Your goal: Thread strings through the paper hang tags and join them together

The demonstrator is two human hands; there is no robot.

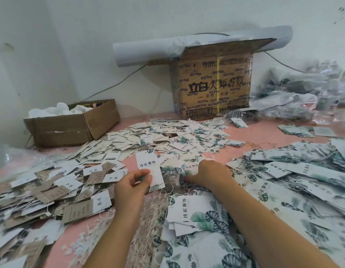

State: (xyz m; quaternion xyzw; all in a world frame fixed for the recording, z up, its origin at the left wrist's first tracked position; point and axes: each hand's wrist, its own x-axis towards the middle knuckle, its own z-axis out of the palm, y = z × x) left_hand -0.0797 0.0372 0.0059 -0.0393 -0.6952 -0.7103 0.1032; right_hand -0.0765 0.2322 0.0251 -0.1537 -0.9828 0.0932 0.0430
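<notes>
– Pink sheet (117,246) over the whole surface, bed or desk I can't tell, white wall behind. Why is everything fanned out around the person like that?

– So each sort is within reach, I'd say. Brown tags (51,190) lie at 9 o'clock. The loose leaf-print tags (179,138) are piled at 12. A heap (293,171) with threads showing among the cards lies at 3, and those look to me like the joined ones. The strings (148,219) are dumped at 6, between the forearms.

– And the boxes?

– The big box (214,80) stands against the wall at 12 with a paper roll (144,53) behind its flap. The small box (71,122) is at 10 and the plastic bags (293,97) are at 2. That's stock or packing, I'd guess, parked out of the working patch.

– What's the left hand (132,182) doing?

– It pinches one tag (148,167) by the lower edge, thumb in front. The card stands upright and points to 12 from the hand, printed side towards the person. I'd guess that keeps the top end free for a string, though I can't make out a hole.

– And the right hand (208,171)?

– It lies at 3 o'clock from that tag, close by, palm down on the leaf tags. Its fingertips are buried among the cards, so I can't tell whether it has hold of one.
</notes>
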